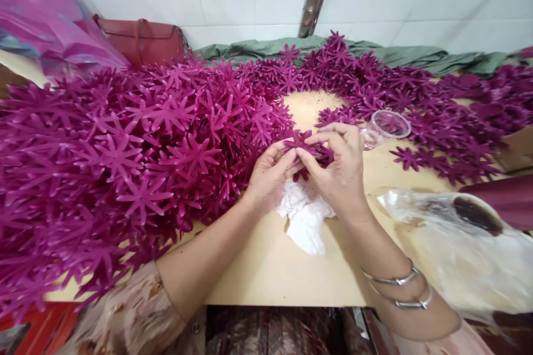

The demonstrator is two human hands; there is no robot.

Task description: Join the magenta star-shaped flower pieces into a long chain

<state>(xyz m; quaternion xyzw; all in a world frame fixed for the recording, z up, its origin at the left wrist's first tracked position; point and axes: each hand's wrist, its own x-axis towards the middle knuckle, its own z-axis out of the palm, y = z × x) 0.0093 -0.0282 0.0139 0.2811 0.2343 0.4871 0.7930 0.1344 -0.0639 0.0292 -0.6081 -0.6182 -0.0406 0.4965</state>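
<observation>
Over the middle of the table, my left hand (pixel 270 173) and my right hand (pixel 342 169) meet on one magenta star-shaped flower piece (pixel 300 143). Both thumbs press at its near side, tips almost touching, and the fingers pinch its thin petals. More flower pieces lie just under and behind my hands, partly hidden by them. A crumpled white cloth or tissue (pixel 306 222) rests on the table right below my wrists. To the left rises a large heap of similar magenta flower pieces (pixel 166 116).
More darker flower pieces (pixel 416 94) spread along the back and right. A clear round lid (pixel 390 123) lies among them. At right sits a plastic bag (pixel 470 255) beside a container with dark liquid (pixel 477 213). A red handbag (pixel 139 41) and green cloth (pixel 258 51) line the wall.
</observation>
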